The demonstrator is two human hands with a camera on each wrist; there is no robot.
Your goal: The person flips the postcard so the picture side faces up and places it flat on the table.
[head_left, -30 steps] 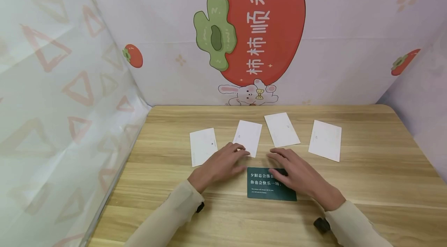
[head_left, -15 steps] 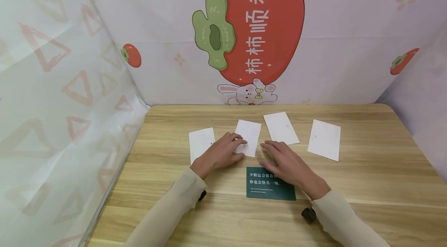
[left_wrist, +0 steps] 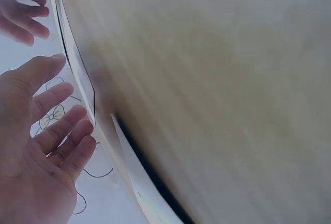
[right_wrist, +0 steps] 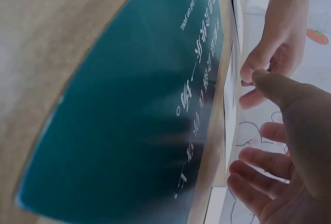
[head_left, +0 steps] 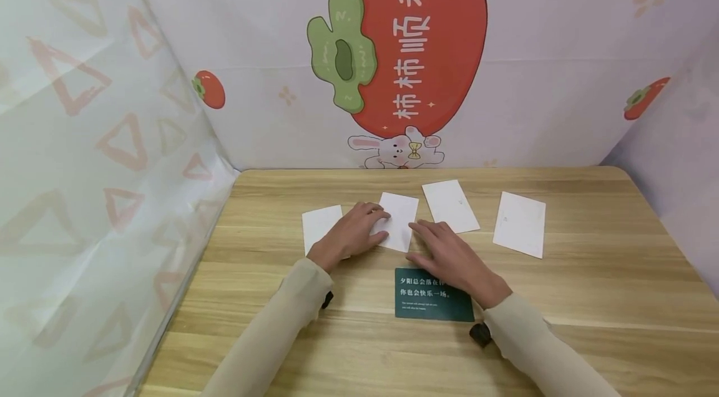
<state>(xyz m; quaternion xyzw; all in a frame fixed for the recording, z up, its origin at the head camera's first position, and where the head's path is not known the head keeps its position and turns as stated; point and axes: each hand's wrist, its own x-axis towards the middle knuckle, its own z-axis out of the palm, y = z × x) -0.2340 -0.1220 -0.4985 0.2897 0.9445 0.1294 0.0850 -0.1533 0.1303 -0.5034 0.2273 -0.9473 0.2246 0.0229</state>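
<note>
Several white cards lie apart along the wooden table. My left hand (head_left: 352,230) is over the gap between the leftmost white card (head_left: 319,222) and the second white card (head_left: 401,213), its fingers loosely bent at the second card's left side. On that card's opposite side, my right hand (head_left: 448,253) has its fingertips right at the edge, thumb spread below. Under the right palm and wrist lies a dark green card (head_left: 429,306) with white printed text, its upper right corner hidden. In the wrist views both hands (left_wrist: 41,146) (right_wrist: 305,151) have relaxed fingers, with nothing between them.
A third white card (head_left: 450,206) lies tilted behind my right hand, and a fourth white card (head_left: 520,225) is farther right. Behind the table's back edge (head_left: 505,168) hangs a printed cloth (head_left: 253,128); another patterned cloth (head_left: 123,197) borders the left side.
Both hands have moved forward and a little left, from around the green card to either side of the second white card. The cards stay in place on the table.
</note>
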